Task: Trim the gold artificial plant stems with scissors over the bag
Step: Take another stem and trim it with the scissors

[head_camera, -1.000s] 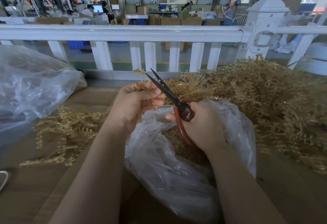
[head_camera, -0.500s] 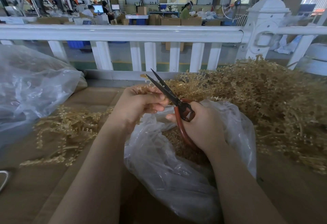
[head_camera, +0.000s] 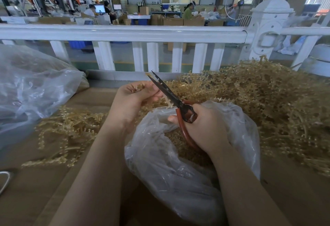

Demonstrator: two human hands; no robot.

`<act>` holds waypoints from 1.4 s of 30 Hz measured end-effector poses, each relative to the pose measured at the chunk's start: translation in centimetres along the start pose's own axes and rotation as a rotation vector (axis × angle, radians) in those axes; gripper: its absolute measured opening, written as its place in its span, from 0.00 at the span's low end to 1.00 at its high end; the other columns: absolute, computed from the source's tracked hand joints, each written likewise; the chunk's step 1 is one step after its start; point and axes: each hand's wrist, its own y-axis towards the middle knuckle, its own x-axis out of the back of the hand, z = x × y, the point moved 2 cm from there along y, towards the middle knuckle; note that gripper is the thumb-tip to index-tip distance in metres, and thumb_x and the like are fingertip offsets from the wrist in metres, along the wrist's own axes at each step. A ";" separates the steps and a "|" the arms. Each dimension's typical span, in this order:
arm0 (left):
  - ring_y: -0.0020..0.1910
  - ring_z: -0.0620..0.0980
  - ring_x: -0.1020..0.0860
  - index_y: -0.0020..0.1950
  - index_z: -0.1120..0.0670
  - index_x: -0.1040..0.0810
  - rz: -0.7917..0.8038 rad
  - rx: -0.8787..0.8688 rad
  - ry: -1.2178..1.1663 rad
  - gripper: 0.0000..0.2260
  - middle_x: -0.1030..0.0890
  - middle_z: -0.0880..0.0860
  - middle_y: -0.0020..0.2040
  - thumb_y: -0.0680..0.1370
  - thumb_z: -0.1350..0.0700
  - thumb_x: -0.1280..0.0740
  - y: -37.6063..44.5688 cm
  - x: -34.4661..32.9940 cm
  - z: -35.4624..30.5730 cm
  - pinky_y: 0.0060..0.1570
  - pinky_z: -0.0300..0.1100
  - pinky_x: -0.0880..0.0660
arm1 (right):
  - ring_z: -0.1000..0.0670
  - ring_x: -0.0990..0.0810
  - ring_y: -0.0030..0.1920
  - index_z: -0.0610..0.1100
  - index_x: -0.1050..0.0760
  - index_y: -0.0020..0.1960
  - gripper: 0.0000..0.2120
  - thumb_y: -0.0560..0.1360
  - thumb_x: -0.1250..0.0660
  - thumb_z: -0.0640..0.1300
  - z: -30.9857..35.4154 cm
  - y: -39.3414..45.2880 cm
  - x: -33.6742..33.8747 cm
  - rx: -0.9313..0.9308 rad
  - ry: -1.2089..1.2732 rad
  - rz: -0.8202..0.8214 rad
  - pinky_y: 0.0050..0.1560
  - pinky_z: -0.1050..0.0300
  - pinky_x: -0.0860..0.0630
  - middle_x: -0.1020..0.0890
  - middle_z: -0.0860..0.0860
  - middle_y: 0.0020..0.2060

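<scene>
My left hand (head_camera: 133, 101) grips a gold plant stem (head_camera: 138, 88) whose lower end hangs past the scissor blades above the bag. My right hand (head_camera: 205, 127) holds red-handled scissors (head_camera: 180, 106), whose dark blades point up and left and are slightly apart at the tips, crossing the stem. Below both hands sits a clear plastic bag (head_camera: 160, 159), its mouth open, with small gold cuttings inside.
A big heap of gold stems (head_camera: 259, 104) fills the right side of the brown table (head_camera: 35, 181). A smaller pile (head_camera: 71, 129) lies at the left, beside a large clear bag (head_camera: 30, 90). A white railing (head_camera: 125, 33) runs across behind the table.
The left hand has shifted the stem slightly, and a piece of it now hangs below the blades. The scissors stay in nearly the same place.
</scene>
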 end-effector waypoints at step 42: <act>0.30 0.49 0.18 0.47 0.55 0.18 -0.022 -0.039 0.255 0.09 0.15 0.53 0.35 0.82 0.62 0.36 -0.1 -0.7 0.0 0.31 0.34 0.24 | 0.72 0.25 0.40 0.64 0.35 0.35 0.19 0.64 0.35 0.76 0.4 0.1 0.2 -0.042 -0.045 0.071 0.41 0.77 0.32 0.28 0.82 0.35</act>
